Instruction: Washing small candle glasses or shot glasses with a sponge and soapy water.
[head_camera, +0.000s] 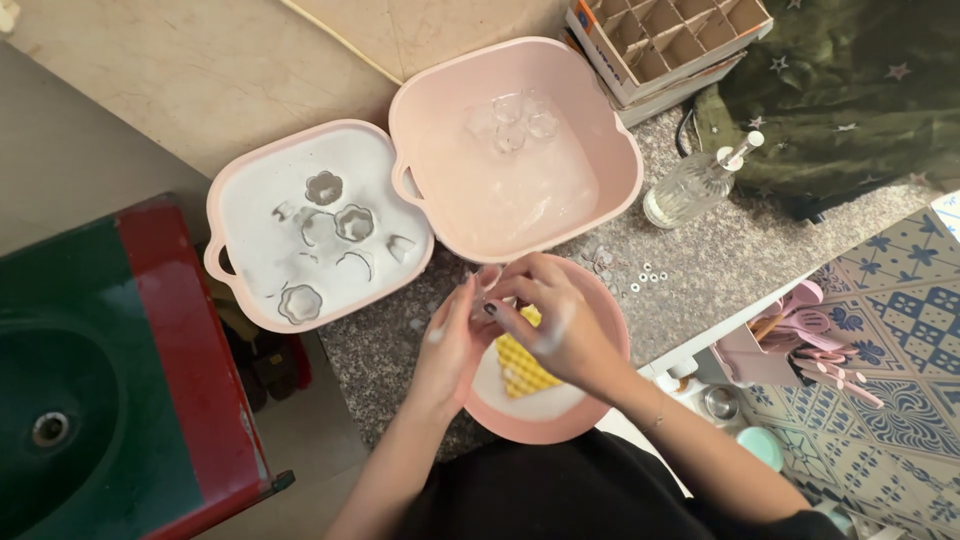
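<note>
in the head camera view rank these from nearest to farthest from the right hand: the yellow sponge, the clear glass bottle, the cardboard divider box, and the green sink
1. yellow sponge: just under the right hand, in the round pink bowl.
2. clear glass bottle: up and to the right, on the speckled counter.
3. cardboard divider box: top edge, beyond the bottle.
4. green sink: far left.

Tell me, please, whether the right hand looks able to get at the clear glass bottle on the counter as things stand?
Probably yes: the glass bottle stands in the open on the counter, with nothing between it and the right hand. That hand is busy with a small clear piece, though.
</note>
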